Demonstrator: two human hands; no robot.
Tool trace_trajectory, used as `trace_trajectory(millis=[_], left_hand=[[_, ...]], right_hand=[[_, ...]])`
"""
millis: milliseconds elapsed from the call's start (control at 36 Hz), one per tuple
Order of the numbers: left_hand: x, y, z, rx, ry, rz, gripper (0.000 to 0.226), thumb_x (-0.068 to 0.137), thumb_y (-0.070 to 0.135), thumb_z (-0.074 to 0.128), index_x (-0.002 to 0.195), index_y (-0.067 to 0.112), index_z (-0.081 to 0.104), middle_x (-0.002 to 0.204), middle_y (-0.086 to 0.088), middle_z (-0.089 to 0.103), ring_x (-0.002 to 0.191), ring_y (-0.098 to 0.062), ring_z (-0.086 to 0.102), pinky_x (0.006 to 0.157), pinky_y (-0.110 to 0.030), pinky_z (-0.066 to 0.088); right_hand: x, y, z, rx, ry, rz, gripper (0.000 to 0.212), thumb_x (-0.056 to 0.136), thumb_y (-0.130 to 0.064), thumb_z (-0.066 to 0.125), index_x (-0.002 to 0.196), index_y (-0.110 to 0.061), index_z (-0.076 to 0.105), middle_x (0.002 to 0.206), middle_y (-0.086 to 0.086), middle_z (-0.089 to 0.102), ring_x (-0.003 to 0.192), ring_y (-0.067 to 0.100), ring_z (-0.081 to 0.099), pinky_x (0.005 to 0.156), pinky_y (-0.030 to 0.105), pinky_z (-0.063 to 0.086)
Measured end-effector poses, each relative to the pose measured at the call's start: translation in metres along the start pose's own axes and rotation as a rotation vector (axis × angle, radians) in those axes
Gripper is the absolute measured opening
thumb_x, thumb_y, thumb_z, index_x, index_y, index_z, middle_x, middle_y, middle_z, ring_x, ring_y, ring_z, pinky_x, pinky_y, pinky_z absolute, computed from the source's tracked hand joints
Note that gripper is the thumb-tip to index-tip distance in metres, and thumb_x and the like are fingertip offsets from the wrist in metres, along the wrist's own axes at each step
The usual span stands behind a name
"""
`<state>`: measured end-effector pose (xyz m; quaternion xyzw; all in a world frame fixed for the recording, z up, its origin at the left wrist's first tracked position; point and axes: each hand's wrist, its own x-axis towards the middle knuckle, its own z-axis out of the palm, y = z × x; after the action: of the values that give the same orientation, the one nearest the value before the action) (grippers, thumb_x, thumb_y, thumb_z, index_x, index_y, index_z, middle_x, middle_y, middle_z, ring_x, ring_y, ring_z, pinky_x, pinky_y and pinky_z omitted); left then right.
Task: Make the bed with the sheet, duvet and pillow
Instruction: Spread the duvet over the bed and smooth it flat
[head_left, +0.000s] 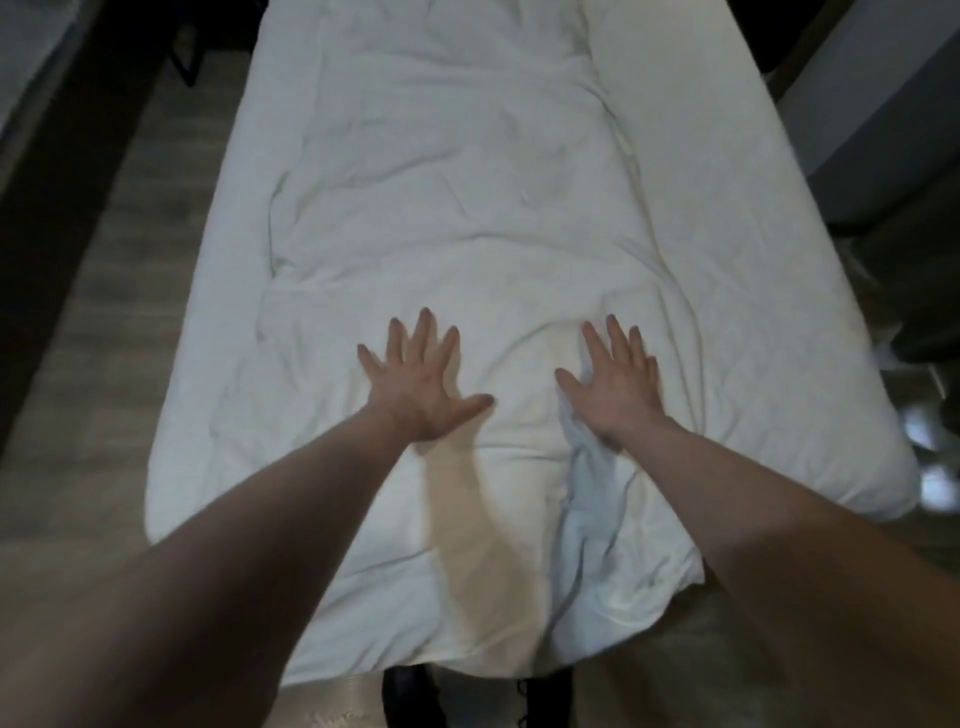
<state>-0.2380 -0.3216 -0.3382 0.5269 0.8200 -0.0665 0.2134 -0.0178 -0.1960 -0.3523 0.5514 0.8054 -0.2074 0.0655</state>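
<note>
1. Head view: a narrow bed (810, 364) runs lengthwise away from the camera, covered in white bedding.
2. White duvet (457, 218) lies along the middle of the bed, rumpled, with creases and folds across it; its near end hangs over the foot of the bed toward the camera.
3. White sheet (753, 291) shows as a smoother strip along the right side of the duvet and as a narrower one on the left side.
4. Left hand (415, 384) lies palm down on the duvet, left of centre, fingers straight and spread apart, thumb pointing right.
5. Right hand (615, 382) lies palm down on the duvet, right of centre, fingers straight and fanned apart; it is slightly blurred.
6. The hands are near each other but apart, with a raised fold of duvet between them.
7. A bunched fold of the duvet runs from under the right wrist down toward the near edge.
8. Both bare forearms reach in from the bottom corners of the frame.
9. Neither hand grips any cloth; both rest flat on the fabric.
10. Pillow: cannot make one out at the far end.
11. Wood-look floor (104, 312) shows left of the bed; dark furniture sits at the far left and right edges, too blurred to identify.
12. Dark shoes (410, 696) show below the near edge of the duvet.
</note>
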Motion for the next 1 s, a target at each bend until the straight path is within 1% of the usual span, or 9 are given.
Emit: trace_trajectory(millis=[111,278,389,556,639,694,778,889,1000], left_hand=[[-0.008,0.041,0.063,-0.051,-0.074,0.007,0.097,0.080,0.087,0.020,0.152,0.036,-0.021,0.156,0.001,-0.037,0.142,-0.035,-0.034,0.106,-0.074,-0.012],[-0.035,0.061,0.112,-0.001,-0.032,-0.029,0.085,0.086,0.079,0.003,0.148,0.032,-0.031,0.152,0.000,-0.044,0.139,-0.031,-0.040,0.109,-0.066,-0.019],[-0.072,0.066,0.120,-0.029,0.002,0.013,0.082,0.089,0.076,0.004,0.150,0.030,-0.026,0.156,-0.001,-0.036,0.141,-0.029,-0.037,0.115,-0.060,-0.015],[-0.126,0.058,0.101,-0.059,-0.048,0.192,0.091,0.085,0.083,0.021,0.155,0.024,0.022,0.162,-0.005,0.019,0.151,-0.029,0.006,0.119,-0.053,0.001],[-0.103,0.030,0.062,-0.187,0.290,0.149,0.080,0.085,0.074,0.037,0.138,0.015,0.047,0.140,-0.009,0.046,0.130,-0.033,0.043,0.110,-0.052,0.030],[-0.082,0.006,0.042,-0.168,0.438,-0.009,0.079,0.086,0.066,0.046,0.144,0.012,0.041,0.147,-0.015,0.039,0.135,-0.038,0.038,0.108,-0.055,0.030],[-0.078,-0.021,0.047,-0.141,0.110,-0.355,0.096,0.083,0.081,0.039,0.156,0.029,0.006,0.165,-0.004,-0.003,0.150,-0.032,-0.003,0.115,-0.063,0.006],[-0.127,-0.027,0.109,-0.094,-0.157,-0.409,0.110,0.072,0.093,0.011,0.153,0.027,-0.021,0.155,0.003,-0.037,0.146,-0.028,-0.029,0.115,-0.063,-0.008],[-0.193,-0.011,0.152,-0.163,-0.215,-0.367,0.114,0.073,0.090,0.016,0.152,0.019,-0.024,0.149,0.002,-0.043,0.144,-0.024,-0.033,0.119,-0.055,-0.009]], right_hand=[[-0.011,0.052,0.047,-0.028,-0.138,0.118,0.083,0.091,-0.074,0.024,0.157,-0.031,-0.003,0.165,-0.003,-0.012,0.152,0.024,-0.012,0.121,0.053,-0.004],[-0.070,0.114,0.087,-0.053,-0.058,0.008,0.080,0.092,-0.074,0.012,0.155,-0.031,-0.015,0.163,-0.005,-0.020,0.151,0.018,-0.016,0.122,0.045,-0.009],[-0.107,0.137,0.088,-0.104,-0.063,-0.109,0.083,0.093,-0.068,0.020,0.157,-0.023,-0.007,0.164,0.000,-0.014,0.152,0.023,-0.007,0.122,0.052,0.005],[-0.135,0.124,0.061,0.081,-0.082,-0.153,0.083,0.089,-0.064,0.033,0.157,-0.029,0.000,0.164,-0.008,-0.010,0.152,0.020,-0.002,0.122,0.051,0.004],[-0.099,0.093,0.033,0.239,0.073,-0.169,0.078,0.091,-0.061,0.035,0.156,-0.033,0.003,0.165,-0.011,-0.004,0.152,0.018,0.001,0.122,0.046,0.004],[-0.071,0.080,0.021,0.228,0.116,-0.171,0.073,0.094,-0.059,0.035,0.156,-0.035,0.004,0.165,-0.012,-0.004,0.152,0.019,-0.001,0.121,0.045,0.002],[-0.054,0.084,0.031,0.157,-0.086,-0.075,0.072,0.097,-0.062,0.031,0.157,-0.034,0.001,0.165,-0.010,-0.010,0.152,0.018,-0.010,0.121,0.051,-0.003],[-0.104,0.130,0.074,-0.043,-0.244,-0.081,0.080,0.091,-0.071,0.015,0.154,-0.033,-0.015,0.160,-0.009,-0.027,0.150,0.017,-0.019,0.120,0.056,0.003],[-0.157,0.150,0.085,-0.013,-0.269,-0.099,0.085,0.085,-0.071,0.012,0.154,-0.030,-0.016,0.160,-0.006,-0.026,0.151,0.018,-0.016,0.120,0.052,0.011]])
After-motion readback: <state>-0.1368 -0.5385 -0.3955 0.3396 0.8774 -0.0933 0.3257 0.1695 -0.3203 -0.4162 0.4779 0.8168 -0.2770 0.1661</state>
